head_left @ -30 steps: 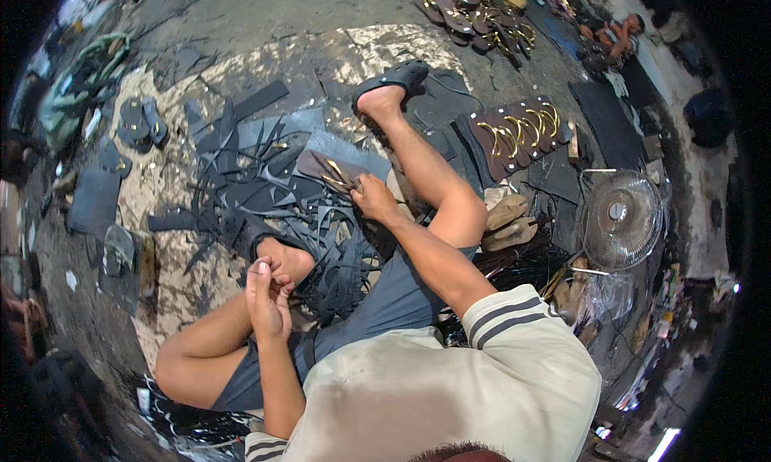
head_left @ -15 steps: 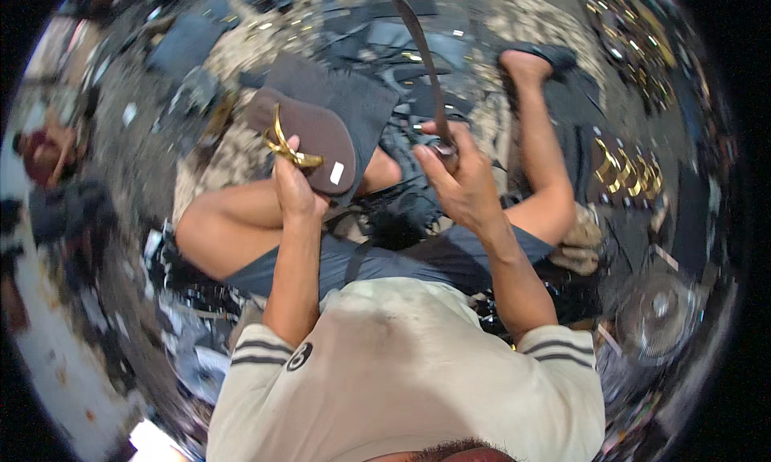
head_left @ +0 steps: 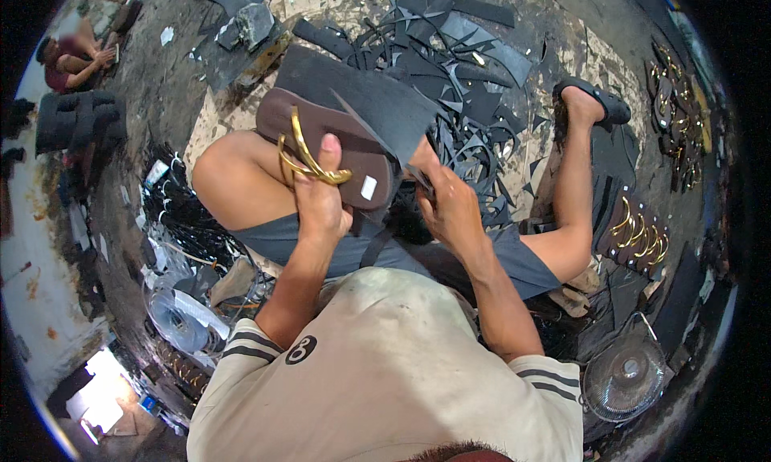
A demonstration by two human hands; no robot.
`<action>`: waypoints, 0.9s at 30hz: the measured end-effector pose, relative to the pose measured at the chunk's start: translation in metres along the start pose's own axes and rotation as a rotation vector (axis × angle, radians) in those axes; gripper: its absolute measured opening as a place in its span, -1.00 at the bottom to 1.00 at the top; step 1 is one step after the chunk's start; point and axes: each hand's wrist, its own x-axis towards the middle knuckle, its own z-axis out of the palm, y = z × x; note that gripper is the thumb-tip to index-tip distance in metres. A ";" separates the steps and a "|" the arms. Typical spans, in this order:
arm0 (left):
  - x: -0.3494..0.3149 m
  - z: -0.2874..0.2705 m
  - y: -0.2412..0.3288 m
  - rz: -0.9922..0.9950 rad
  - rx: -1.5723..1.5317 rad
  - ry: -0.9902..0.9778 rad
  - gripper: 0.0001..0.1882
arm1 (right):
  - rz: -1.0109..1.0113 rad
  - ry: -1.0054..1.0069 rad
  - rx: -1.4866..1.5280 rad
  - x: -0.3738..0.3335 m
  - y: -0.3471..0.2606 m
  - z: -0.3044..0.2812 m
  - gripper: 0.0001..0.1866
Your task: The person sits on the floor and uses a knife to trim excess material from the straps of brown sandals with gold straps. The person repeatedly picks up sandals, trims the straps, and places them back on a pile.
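Above the bent left leg, a brown sandal (head_left: 357, 151) is held at a tilt, its golden strap (head_left: 299, 137) turned upward and a white label (head_left: 369, 187) stuck near one end of the sole. It is clasped by the left hand (head_left: 320, 203): the thumb is laid over the top of the sole beside the strap, the other fingers are mostly hidden beneath, and the grip is closed firmly around the edge. Behind the sandal, a dark sheet (head_left: 377, 101) is seen jutting out on the far side.

By the right hand (head_left: 455, 205), a knife (head_left: 420, 179) is held in a closed grip, its blade directed toward the sole's edge; whether the edge is touched cannot be told.

Beyond the hands, the ground is strewn with dark offcuts (head_left: 450, 85). To the right, brown soles with golden straps (head_left: 637, 236) are laid in a row, and farther out more sandals (head_left: 675, 117) are heaped. At the lower right a round fan (head_left: 626, 378) is placed. Clear plastic (head_left: 178, 317) is seen at the left, and another person (head_left: 76, 65) is seated at the upper left.
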 end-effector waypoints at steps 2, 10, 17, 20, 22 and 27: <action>-0.009 -0.005 0.000 -0.037 0.013 -0.048 -0.64 | 0.011 -0.117 0.027 0.012 0.005 0.008 -0.62; -0.015 -0.040 -0.003 -0.063 0.089 -0.034 -0.47 | -0.391 -0.147 -0.076 0.059 -0.027 -0.005 -0.67; -0.020 -0.041 0.005 -0.078 0.092 -0.014 -0.47 | -0.478 -0.093 0.058 0.106 -0.048 0.018 -0.66; -0.018 -0.036 0.010 -0.047 0.031 -0.012 -0.45 | -0.470 -0.033 0.144 0.126 -0.065 0.034 -0.65; -0.019 -0.034 0.010 -0.068 0.076 -0.031 -0.39 | -0.426 0.015 0.162 0.143 -0.076 0.035 -0.64; -0.041 -0.045 0.006 0.092 0.482 -0.269 -0.30 | -0.308 0.110 0.390 0.191 -0.081 0.027 -0.62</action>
